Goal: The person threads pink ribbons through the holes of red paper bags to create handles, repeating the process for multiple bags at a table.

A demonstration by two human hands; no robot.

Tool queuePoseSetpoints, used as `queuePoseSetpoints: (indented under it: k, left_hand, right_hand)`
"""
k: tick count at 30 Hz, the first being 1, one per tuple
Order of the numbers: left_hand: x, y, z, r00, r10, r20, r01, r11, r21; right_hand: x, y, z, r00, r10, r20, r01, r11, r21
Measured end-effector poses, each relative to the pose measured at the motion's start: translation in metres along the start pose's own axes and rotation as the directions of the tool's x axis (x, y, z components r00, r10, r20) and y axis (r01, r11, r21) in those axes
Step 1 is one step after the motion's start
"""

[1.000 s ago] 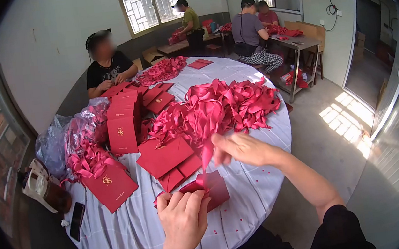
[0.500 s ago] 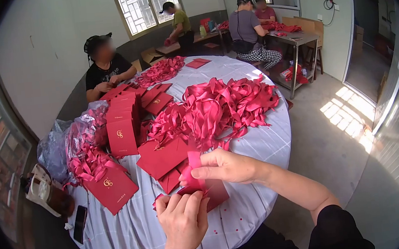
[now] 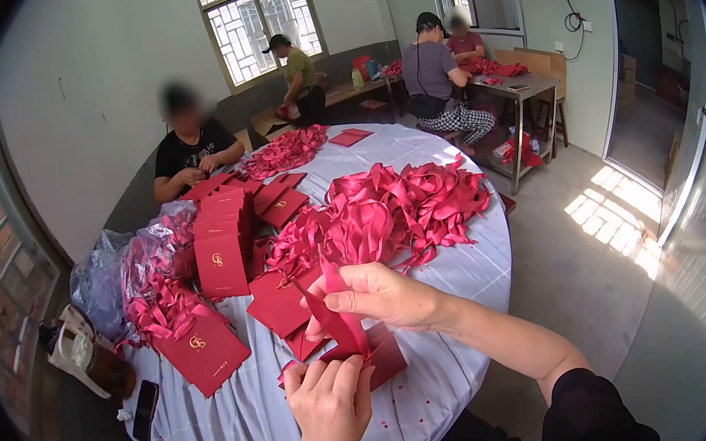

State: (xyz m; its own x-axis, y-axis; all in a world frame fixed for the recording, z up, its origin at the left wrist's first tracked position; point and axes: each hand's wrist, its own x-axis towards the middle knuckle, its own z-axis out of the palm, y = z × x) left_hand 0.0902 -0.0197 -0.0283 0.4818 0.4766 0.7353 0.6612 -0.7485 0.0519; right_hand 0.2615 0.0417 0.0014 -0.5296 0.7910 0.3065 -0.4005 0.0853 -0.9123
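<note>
My left hand point(image 3: 331, 405) is closed on the upper edge of a flat red paper bag point(image 3: 388, 363) at the table's near side. A red ribbon point(image 3: 347, 331) rises from that edge, and my right hand point(image 3: 378, 297) pinches its upper part just above the bag. Where the ribbon meets the bag, my left fingers partly hide it. Right behind my hands lie more red bags point(image 3: 279, 303) in an overlapping stack. Beyond them spreads a large heap of loose red ribbons point(image 3: 395, 212).
On the round table's white cloth point(image 3: 245, 425) are gold-marked bags point(image 3: 204, 355), standing bags point(image 3: 219, 259), a clear plastic sack point(image 3: 105, 272) and a phone point(image 3: 146, 412). A person point(image 3: 195, 151) sits across at left. Others work at a side table point(image 3: 520, 93) and by the window.
My right hand has shifted slightly left, and the ribbon now spreads into a loop shape above the bag. My left hand keeps its grip. The camera view has tilted slightly.
</note>
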Motion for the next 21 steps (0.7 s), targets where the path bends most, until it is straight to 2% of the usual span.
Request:
queuePoseSetpoints:
  k: [6,13,16,18,20,21]
  left_hand:
    - [-0.0016,0.0012,-0.0008,1.000,-0.005,0.009,0.005,1.000,0.003]
    - [-0.0016,0.0011,0.0006,1.000,-0.024,0.012,0.023,1.000,0.020]
    - [-0.0025,-0.0012,0.0031,0.997,-0.054,-0.048,0.052,0.998,-0.041]
    - [-0.0034,-0.0043,0.0063,0.995,-0.008,-0.100,0.002,0.998,-0.058]
    - [-0.0020,-0.0047,0.0032,0.997,0.021,-0.077,-0.023,0.999,-0.027]
    - [-0.0013,-0.0053,0.0020,0.997,0.050,-0.054,-0.050,0.999,0.005]
  right_hand:
    - [0.0042,-0.0031,0.0017,0.997,-0.046,0.069,0.052,0.995,-0.083]
    - [0.0053,0.0002,0.0039,0.997,-0.070,-0.044,0.067,0.996,-0.057]
    - [0.0038,0.0013,0.0053,0.994,-0.072,-0.077,0.066,0.994,-0.085]
    - [0.0022,0.0030,0.0043,0.994,-0.080,-0.080,0.073,0.994,-0.083]
    - [0.0015,0.0040,0.0018,0.992,-0.114,-0.048,0.097,0.957,-0.272]
    - [0.0007,0.0056,0.0010,0.992,-0.113,-0.048,0.096,0.957,-0.273]
